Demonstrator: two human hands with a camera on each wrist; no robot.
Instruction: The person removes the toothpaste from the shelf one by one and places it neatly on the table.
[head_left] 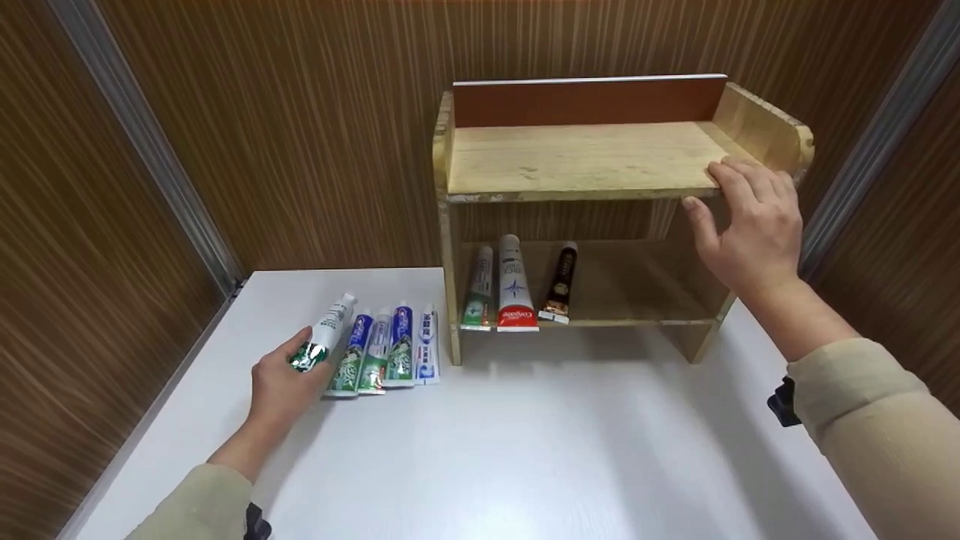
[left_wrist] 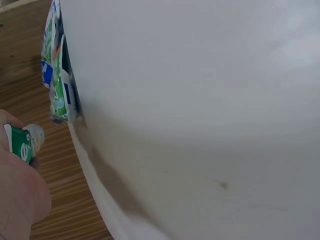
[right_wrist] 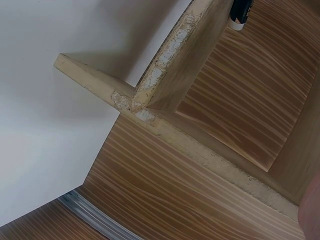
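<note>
Brown walls (head_left: 337, 135) enclose a white worktop (head_left: 480, 450). Left of centre in the head view, the left hand (head_left: 283, 382) grips a green-and-white tube (head_left: 330, 324) beside four tubes (head_left: 378, 352). At upper right, the right hand (head_left: 754, 225) grips the shelf (head_left: 577, 157) by its top board; three tubes (head_left: 514, 281) lie on its lower board.

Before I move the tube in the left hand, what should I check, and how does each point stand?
1. Grip: ok; the left hand holds the white-and-green tube by its lower part.
2. Right hand at the rack: ok; it rests on the upper shelf at its front edge.
3. Free space: ok; the lower shelf is bare right of the dark tube.
4. Shelved tubes fully inside: not ok; the red-ended tube appears to overhang the front edge.
5. Held tube clear of the neighbouring blue-and-green tube: cannot tell.
</note>
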